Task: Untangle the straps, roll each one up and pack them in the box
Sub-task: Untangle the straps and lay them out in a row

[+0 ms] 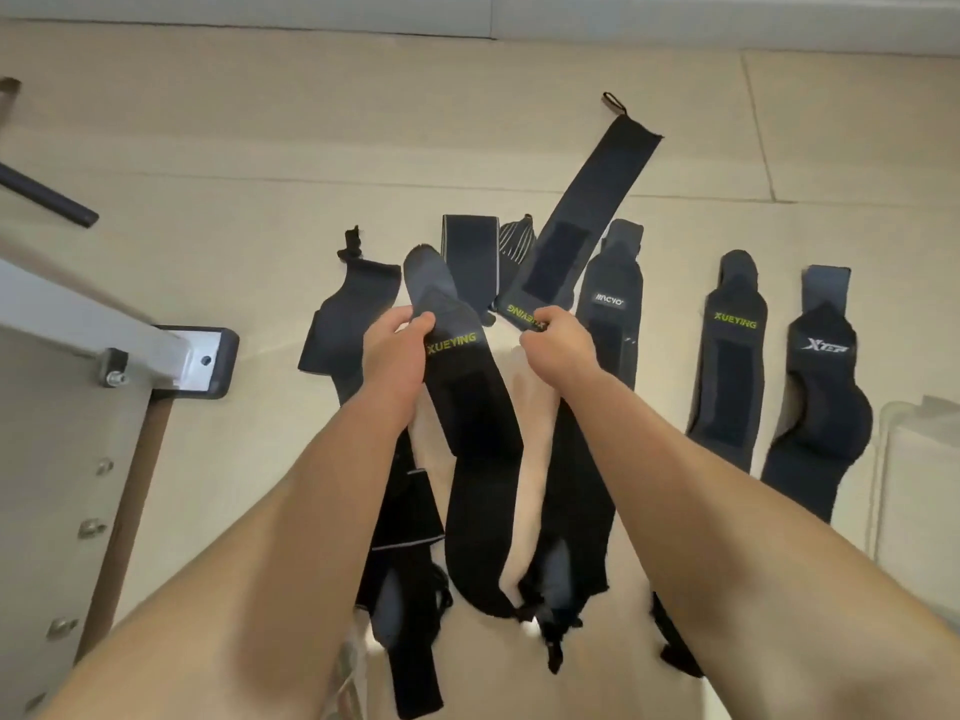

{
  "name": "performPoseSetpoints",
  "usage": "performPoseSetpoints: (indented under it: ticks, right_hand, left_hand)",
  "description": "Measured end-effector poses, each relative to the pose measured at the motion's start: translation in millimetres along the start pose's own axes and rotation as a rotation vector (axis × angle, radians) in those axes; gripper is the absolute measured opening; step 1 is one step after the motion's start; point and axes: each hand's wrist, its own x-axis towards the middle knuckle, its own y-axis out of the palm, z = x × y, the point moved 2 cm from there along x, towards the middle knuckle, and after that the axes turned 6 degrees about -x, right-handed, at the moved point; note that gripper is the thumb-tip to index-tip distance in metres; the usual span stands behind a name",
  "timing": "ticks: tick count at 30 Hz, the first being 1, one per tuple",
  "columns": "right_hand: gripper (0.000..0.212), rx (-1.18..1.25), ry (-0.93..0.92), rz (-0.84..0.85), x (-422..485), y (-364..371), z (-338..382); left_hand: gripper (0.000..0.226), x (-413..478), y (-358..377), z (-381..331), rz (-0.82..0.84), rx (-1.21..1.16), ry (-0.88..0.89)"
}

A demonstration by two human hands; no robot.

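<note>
The light is soft, even and fairly bright, seeming to fall from above. The pale floor (208, 148) reads warm and clean, and shadows on it are faint: thin smudges beside the straps (732, 366) and a darker band under the metal frame (78, 314), whose bolts catch small highlights. The black fabric swallows detail, though the green lettering stays legible. Everything is slightly soft. Wide-angle stretch swells the forearms (260, 563) at the bottom edge and the clear box (914, 485) at the right edge is blurred.
</note>
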Motion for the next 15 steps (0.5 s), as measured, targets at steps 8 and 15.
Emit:
performPoseSetpoints:
  ticks: [8, 15]
  right_hand:
    - [0.019, 0.148, 0.116, -0.177, 13, 19, 3]
    - [0.024, 0.144, 0.066, 0.073, -32, -11, 12]
  left_hand:
    - [0.005, 20, -4, 12, -0.047, -0.162, -0.120]
    - [0.015, -14, -24, -4, -0.019, -0.156, -0.063]
